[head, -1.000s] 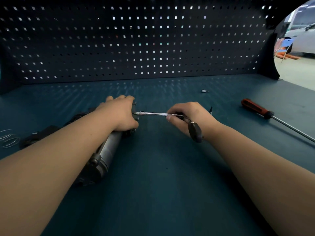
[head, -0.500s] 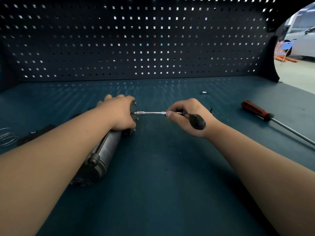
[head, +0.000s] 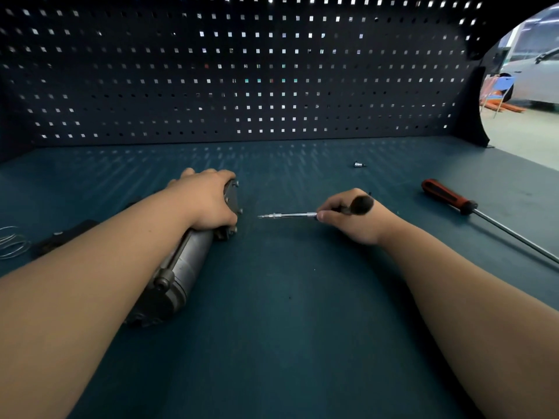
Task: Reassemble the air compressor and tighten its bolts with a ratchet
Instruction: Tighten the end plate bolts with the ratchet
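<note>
The grey cylindrical air compressor (head: 184, 267) lies on its side on the teal bench, its bolted end plate (head: 232, 197) facing right. My left hand (head: 208, 201) grips the compressor's upper end just behind that plate. My right hand (head: 354, 217) holds the ratchet (head: 290, 215), a thin silver shaft with a black handle knob, pointing left. The ratchet's tip hangs a short gap to the right of the end plate, not touching it.
A red-and-black screwdriver (head: 450, 197) with a long shaft lies at the right. A small silver socket (head: 359, 164) sits further back. A wire coil (head: 12, 241) and a dark part (head: 63, 237) lie at the left. The pegboard wall (head: 242, 71) closes the back.
The ratchet tip was on the end plate's bolt; my right hand has pulled it back to the right and lowered it. My left hand keeps its grip on the compressor.
</note>
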`<state>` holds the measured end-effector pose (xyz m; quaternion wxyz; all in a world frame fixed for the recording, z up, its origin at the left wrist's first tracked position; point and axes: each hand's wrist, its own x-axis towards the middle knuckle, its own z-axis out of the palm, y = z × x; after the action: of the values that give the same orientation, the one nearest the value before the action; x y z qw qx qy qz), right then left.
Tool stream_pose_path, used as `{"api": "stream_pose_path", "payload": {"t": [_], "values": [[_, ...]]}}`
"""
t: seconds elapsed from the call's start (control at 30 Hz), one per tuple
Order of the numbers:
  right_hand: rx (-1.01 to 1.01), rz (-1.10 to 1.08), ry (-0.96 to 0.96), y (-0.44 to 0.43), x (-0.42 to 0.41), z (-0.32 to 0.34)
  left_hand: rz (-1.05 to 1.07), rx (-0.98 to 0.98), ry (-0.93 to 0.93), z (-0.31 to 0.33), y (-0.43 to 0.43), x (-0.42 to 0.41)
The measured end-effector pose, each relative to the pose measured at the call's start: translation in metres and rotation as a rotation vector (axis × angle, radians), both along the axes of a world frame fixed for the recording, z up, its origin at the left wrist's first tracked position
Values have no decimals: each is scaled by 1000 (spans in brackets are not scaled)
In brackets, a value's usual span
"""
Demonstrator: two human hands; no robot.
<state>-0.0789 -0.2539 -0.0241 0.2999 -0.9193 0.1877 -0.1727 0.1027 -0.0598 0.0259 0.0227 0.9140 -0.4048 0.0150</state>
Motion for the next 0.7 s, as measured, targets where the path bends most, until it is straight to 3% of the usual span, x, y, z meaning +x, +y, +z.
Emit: {"api": "stream_pose_path", "payload": {"t": [0.13, 0.33, 0.7], "values": [[158, 36, 1, 6, 8, -3, 17, -51, 47, -1, 0, 2], [83, 89, 82, 21, 19, -7, 26, -68, 42, -2, -1, 3], [127, 64, 52, 19, 16, -5, 24, -77, 34, -3, -1, 2]]}}
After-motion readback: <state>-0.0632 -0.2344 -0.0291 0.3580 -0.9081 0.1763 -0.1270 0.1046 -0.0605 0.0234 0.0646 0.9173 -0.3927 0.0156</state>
